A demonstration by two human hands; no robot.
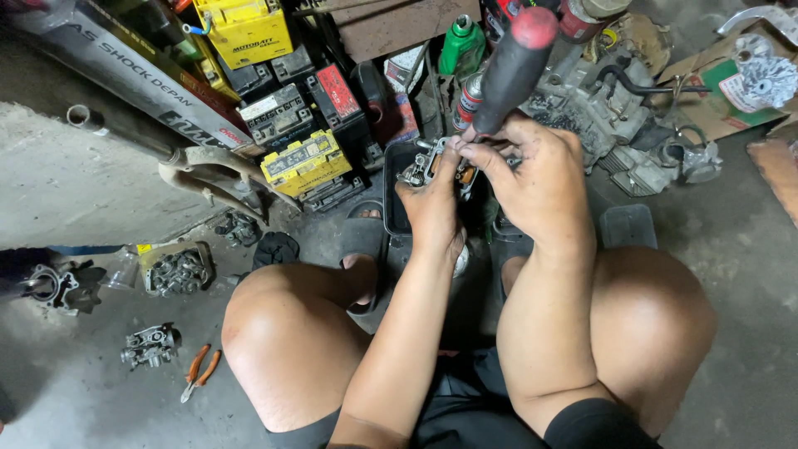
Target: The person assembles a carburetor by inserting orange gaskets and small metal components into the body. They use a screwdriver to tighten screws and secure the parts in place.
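We note the left hand [432, 208] clasping a small metal carburettor-like part [428, 166] above the black tray [391, 208], the right hand [536, 179] gripping a black-and-red screwdriver [511, 71] on it, so fastener work looks underway, unfinished.

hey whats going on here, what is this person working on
A person squats on a concrete floor, working on a small metal engine part. The left hand holds the part from below, over a dark tray. The right hand grips a screwdriver with a black and red handle and presses it into the part. Yellow batteries, an engine block and orange-handled pliers lie around.
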